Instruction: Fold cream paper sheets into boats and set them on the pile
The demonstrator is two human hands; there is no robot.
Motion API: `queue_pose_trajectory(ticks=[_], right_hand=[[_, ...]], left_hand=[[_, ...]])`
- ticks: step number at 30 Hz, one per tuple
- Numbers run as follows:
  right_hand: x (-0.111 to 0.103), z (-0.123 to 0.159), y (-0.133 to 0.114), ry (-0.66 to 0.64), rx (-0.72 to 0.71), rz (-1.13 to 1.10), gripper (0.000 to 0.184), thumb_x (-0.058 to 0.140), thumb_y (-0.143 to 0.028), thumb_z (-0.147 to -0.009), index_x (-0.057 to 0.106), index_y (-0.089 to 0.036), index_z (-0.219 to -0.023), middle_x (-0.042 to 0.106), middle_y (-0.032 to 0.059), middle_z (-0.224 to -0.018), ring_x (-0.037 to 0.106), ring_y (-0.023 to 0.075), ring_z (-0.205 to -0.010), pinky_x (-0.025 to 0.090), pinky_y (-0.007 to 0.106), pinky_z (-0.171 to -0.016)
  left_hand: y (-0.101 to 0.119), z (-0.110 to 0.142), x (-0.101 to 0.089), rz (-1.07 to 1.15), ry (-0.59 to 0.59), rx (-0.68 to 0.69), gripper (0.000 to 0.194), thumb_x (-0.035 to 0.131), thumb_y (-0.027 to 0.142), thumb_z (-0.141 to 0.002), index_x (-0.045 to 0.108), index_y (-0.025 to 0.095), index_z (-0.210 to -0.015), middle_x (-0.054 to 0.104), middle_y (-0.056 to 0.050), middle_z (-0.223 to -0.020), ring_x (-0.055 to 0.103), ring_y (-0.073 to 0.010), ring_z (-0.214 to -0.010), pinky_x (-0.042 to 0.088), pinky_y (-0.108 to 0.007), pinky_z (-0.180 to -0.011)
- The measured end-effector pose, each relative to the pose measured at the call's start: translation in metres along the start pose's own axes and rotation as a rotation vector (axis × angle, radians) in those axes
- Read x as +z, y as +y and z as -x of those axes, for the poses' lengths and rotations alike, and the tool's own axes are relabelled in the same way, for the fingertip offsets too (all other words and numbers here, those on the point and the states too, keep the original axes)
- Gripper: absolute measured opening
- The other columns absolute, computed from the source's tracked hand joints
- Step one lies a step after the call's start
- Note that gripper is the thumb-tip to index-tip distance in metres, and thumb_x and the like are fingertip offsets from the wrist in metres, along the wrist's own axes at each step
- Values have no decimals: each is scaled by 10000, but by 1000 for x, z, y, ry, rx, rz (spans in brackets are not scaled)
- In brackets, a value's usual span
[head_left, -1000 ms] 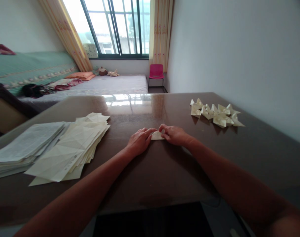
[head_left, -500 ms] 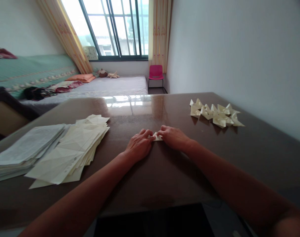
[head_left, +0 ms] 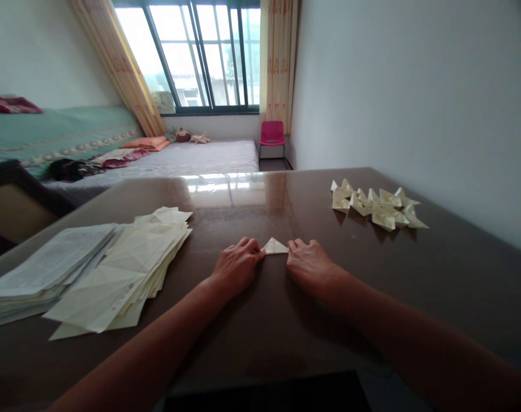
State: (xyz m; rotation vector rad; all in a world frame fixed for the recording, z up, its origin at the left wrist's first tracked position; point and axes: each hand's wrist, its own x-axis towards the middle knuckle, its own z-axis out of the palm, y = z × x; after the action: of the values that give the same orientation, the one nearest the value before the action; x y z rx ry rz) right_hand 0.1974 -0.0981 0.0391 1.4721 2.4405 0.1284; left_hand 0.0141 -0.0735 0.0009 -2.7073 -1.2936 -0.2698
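A small folded paper triangle [head_left: 275, 247] lies on the brown table between my hands, its point toward the far side. My left hand [head_left: 239, 262] pinches its left corner, fingers curled. At the right corner, the closed fingers of my right hand [head_left: 308, 262] grip the paper. Several folded paper boats [head_left: 385, 213], cream-coloured with pointed ends, stand grouped at the far right. On the left a stack of creased cream paper sheets [head_left: 114, 274] is spread out.
A pile of printed papers [head_left: 50, 260] lies left of the creased sheets. The glossy table [head_left: 243, 337] runs close to the white wall [head_left: 393, 97] on the right. Beyond it are a bed [head_left: 217, 154], a pink chair [head_left: 272, 133] and a window. A dark chair back [head_left: 20, 200] is at the left.
My fingers have drawn apart from the middle of the paper to its two corners, so the whole triangle shows. The view has tipped up slightly, and the stacks have not moved.
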Motion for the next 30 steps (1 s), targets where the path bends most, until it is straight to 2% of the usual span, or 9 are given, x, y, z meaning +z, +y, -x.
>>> queue_pose_trajectory(ticks=[4, 7, 10, 13, 15, 17, 21, 24, 30], right_hand=[[-1, -3, -3, 11, 4, 13, 247, 497, -106, -841, 731, -109, -920, 619, 215, -1031, 560, 294, -963, 446, 395, -708], [1, -9, 10, 70, -18, -28, 223, 510, -130, -844, 729, -123, -888, 643, 183, -981, 595, 272, -907, 456, 375, -709], [7, -18, 32, 249, 7, -155, 232, 488, -227, -892, 700, -169, -968, 656, 131, -975, 610, 246, -904, 470, 345, -721], [18, -29, 46, 463, -79, -314, 355, 516, -352, -904, 578, -229, -1232, 598, 104, -1199, 537, 233, -1108, 462, 334, -846], [27, -37, 47, 459, -224, -388, 439, 567, -395, -874, 538, -251, -1288, 574, 86, -1259, 511, 225, -1151, 442, 333, -907], [35, -45, 47, 417, -301, -442, 410, 576, -380, -868, 577, -235, -1251, 603, 88, -1209, 541, 221, -1109, 438, 331, -917], [44, -54, 51, 420, -299, -568, 348, 600, -318, -848, 628, -177, -1165, 613, 103, -1094, 621, 170, -876, 468, 288, -822], [43, -55, 51, 440, -273, -724, 353, 660, -309, -797, 636, -170, -1121, 586, 82, -1055, 594, 103, -679, 486, 266, -720], [38, -55, 32, 490, -236, -1011, 382, 709, -334, -742, 616, -158, -1068, 550, 59, -1030, 601, 90, -668, 509, 257, -668]], left_hand=[[1, 0, -2, 13, 12, -4, 315, 378, 252, -942, 667, 287, -1063, 617, -40, -1004, 522, -211, -961, 448, -313, -690], [2, 0, -2, 21, 17, -14, 319, 380, 246, -936, 684, 281, -1024, 624, -39, -992, 532, -212, -952, 459, -315, -693], [-1, 0, -1, 51, 39, -21, 318, 391, 229, -923, 682, 297, -1035, 629, -31, -1005, 542, -202, -952, 469, -305, -703], [-6, 2, 3, 92, 65, -23, 328, 406, 206, -906, 659, 315, -1085, 632, -16, -1033, 550, -188, -971, 477, -285, -717], [-9, 1, 5, 122, 85, -32, 338, 423, 188, -888, 641, 319, -1112, 634, -5, -1052, 554, -182, -995, 481, -273, -735], [-12, 0, 7, 158, 118, -64, 360, 436, 171, -870, 615, 318, -1145, 635, 5, -1071, 563, -174, -1002, 482, -264, -756], [-14, -4, 8, 241, 210, -179, 351, 409, 212, -901, 562, 289, -1208, 641, -4, -1054, 602, -151, -911, 480, -258, -786], [-13, -7, 8, 324, 232, -200, 313, 399, 314, -930, 571, 262, -1186, 644, -16, -1004, 618, -135, -809, 485, -255, -769], [-13, -8, 10, 638, 261, -129, 307, 443, 383, -912, 569, 228, -1145, 616, -30, -982, 629, -134, -791, 528, -270, -745]])
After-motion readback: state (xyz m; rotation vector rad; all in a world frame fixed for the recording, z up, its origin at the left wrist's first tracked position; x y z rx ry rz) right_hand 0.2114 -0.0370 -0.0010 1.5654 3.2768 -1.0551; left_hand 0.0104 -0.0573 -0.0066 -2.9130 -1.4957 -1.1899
